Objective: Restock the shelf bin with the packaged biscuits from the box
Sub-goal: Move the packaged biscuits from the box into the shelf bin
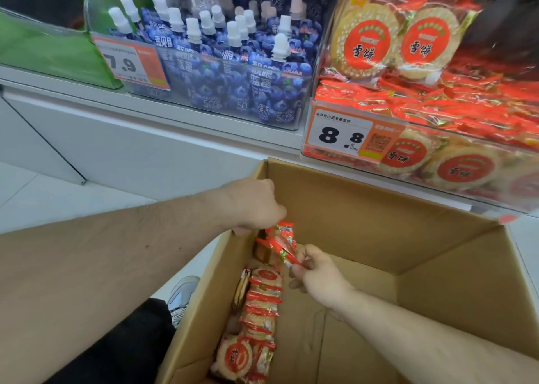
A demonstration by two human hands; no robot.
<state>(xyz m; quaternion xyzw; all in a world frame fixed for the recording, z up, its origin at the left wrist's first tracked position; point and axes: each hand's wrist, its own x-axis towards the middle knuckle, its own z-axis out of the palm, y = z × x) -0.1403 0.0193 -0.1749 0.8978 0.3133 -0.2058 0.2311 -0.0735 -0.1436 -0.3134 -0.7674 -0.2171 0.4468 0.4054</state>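
Reaching into the cardboard box [364,214], your left hand [256,205] is curled at the box's left wall rim, fingers bent around the top of a small red biscuit packet [284,229]; the fingertips are hidden behind the knuckles, so the exact pinch cannot be read. Your right hand [318,272], just below and to the right of the left, pinches the crinkled red-and-gold edge of a second packet [281,248] between thumb and fingers. The two packets lie just beside each other between your hands; whether they touch cannot be told.

Below your right hand, along the box's left inner wall, lies a row of wrapped biscuits [259,305]: round, pale, rough-surfaced discs in glossy clear film with red seams and a red circular label. Box walls are plain brown corrugated board, matte, with a creased floor to the right of the row.

Above both hands, well apart from them, the shelf bin [326,150] of clear rigid plastic holds a heap of the same red packets [437,100], with an orange-and-white price tag [341,135] on its front. Left of that bin, beyond your left hand, stands a clear bin of blue pouches [262,92] with white screw caps.

A grey shoe [182,293] and dark trouser leg [122,345] show under your left forearm.
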